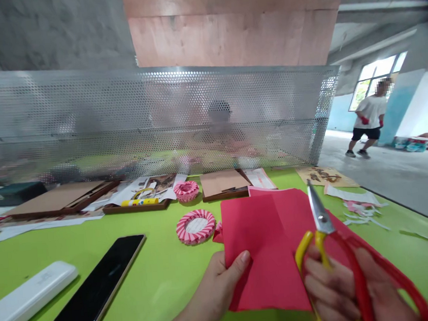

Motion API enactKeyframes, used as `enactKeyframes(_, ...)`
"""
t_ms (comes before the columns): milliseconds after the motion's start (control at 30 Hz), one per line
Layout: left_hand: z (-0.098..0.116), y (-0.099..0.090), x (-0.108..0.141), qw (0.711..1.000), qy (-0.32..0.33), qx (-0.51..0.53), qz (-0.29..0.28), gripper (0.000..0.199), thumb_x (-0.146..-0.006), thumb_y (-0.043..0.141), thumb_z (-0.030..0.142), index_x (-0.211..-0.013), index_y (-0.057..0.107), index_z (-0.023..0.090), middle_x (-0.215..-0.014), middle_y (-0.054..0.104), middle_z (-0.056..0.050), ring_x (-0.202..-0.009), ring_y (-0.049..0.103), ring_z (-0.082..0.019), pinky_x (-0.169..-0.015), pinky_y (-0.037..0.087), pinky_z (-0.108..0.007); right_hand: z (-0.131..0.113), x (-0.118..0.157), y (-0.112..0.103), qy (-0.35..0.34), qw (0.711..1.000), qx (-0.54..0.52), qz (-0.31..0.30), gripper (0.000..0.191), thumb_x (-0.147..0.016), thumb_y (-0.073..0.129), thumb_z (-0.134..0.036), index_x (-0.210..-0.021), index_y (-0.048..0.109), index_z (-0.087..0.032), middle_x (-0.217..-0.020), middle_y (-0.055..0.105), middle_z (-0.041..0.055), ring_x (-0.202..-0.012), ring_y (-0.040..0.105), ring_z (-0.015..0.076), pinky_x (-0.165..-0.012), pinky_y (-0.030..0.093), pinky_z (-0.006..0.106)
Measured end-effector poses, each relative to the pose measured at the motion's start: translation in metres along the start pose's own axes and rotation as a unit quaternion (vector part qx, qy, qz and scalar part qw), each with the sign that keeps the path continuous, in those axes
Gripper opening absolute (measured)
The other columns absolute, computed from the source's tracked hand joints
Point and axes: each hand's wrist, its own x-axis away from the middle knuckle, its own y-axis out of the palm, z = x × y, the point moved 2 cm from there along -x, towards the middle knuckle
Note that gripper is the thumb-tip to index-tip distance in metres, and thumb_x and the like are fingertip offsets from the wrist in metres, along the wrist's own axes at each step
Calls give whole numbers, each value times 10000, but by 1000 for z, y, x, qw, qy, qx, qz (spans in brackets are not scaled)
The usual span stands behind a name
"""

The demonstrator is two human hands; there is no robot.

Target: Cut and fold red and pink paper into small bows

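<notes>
Red paper is pinched by its left edge in my left hand, thumb lying on top. Sheets of it spread to the right, a fold or overlap showing in the middle. My right hand is wrapped around scissors with yellow and red handles. Their blades point up and away and look closed, in front of the paper's right part. Whether the right fingers also touch the paper I cannot tell. Just beyond my left hand lie a pink-and-white striped paper ring and a smaller striped paper piece.
A phone and a white case lie at left on the green table. Trays with papers and a yellow tube stand behind. Paper scraps lie right. A perforated metal screen borders the back; a person walks beyond.
</notes>
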Motion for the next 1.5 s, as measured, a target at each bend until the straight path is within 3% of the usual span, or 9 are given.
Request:
enactKeyframes(100, 4, -2, 0, 999, 9, -13, 44, 328, -662, 612, 455, -729, 654, 137, -648, 682, -61, -568, 613, -182, -534, 457, -247, -51, -8, -27, -97, 954, 269, 94, 373, -670, 532, -573, -789, 582, -222, -517, 410, -49, -382, 357, 55, -333, 291, 152)
enactKeyframes(167, 6, -3, 0, 998, 17, -17, 64, 315, -656, 618, 454, -704, 642, 143, -640, 677, -54, -556, 607, -176, -509, 452, -237, -88, -13, -48, -171, 760, 600, 184, 336, -660, 576, -509, -872, 588, -249, -647, 551, 13, -530, 506, 143, -465, 408, 247)
enactKeyframes(333, 4, -7, -3, 996, 21, -13, 84, 321, -660, 623, 441, -729, 601, 128, -638, 667, -64, -523, 587, -153, -461, 435, -221, -133, -24, -97, -119, 438, 870, 194, 327, -669, 556, -433, -841, 645, -169, -828, 659, 152, -746, 581, 330, -698, 401, 457)
enactKeyframes(667, 6, -8, -1, 994, 2, -27, 104, 301, -691, 603, 419, -768, 570, 130, -671, 675, -71, -546, 607, -157, -507, 470, -247, -145, -23, -121, -125, 288, 927, 205, 321, -582, 582, -530, -425, 529, -255, -451, 570, 52, -396, 475, 197, -422, 269, 319)
enactKeyframes(967, 4, -10, -4, 995, 2, -6, 103, 350, -658, 627, 437, -808, 596, 123, -680, 685, -88, -609, 637, -211, -524, 481, -278, -146, -26, -78, -60, 253, 946, 195, 344, -592, 575, -554, -461, 570, -236, -503, 593, 110, -456, 517, 252, -437, 269, 353)
enactKeyframes(1033, 4, -9, -3, 996, 10, -4, 90, 334, -659, 627, 436, -776, 612, 124, -683, 686, -89, -613, 638, -212, -550, 485, -287, -126, -29, -55, -71, 333, 926, 163, 363, -686, 495, -550, -679, 650, -222, -644, 637, 113, -596, 565, 281, -514, 334, 385)
enactKeyframes(1167, 5, -7, -3, 998, 29, 7, 59, 304, -685, 610, 416, -769, 626, 124, -717, 689, -87, -630, 636, -208, -578, 481, -294, -57, -44, -8, -120, 743, 655, 68, 494, -707, 554, -476, -1128, 499, -224, -1032, 597, 101, -861, 558, 246, -631, 435, 337)
enactKeyframes(1233, 5, -7, -4, 998, 32, 3, 55, 296, -683, 622, 396, -770, 625, 113, -720, 689, -89, -640, 633, -203, -586, 477, -282, -22, -54, 7, -69, 867, 492, 40, 456, -718, 572, -443, -1100, 502, -205, -1013, 605, 85, -858, 568, 207, -642, 446, 302)
enactKeyframes(1500, 1, -21, -7, 993, -21, 30, 109, 331, -673, 648, 348, -933, 593, 151, -924, 676, -90, -863, 612, -218, -748, 468, -307, 17, -68, 1, -3, 960, 278, -27, 235, -728, 616, -262, -942, 575, -174, -897, 668, 65, -786, 621, 222, -732, 471, 382)
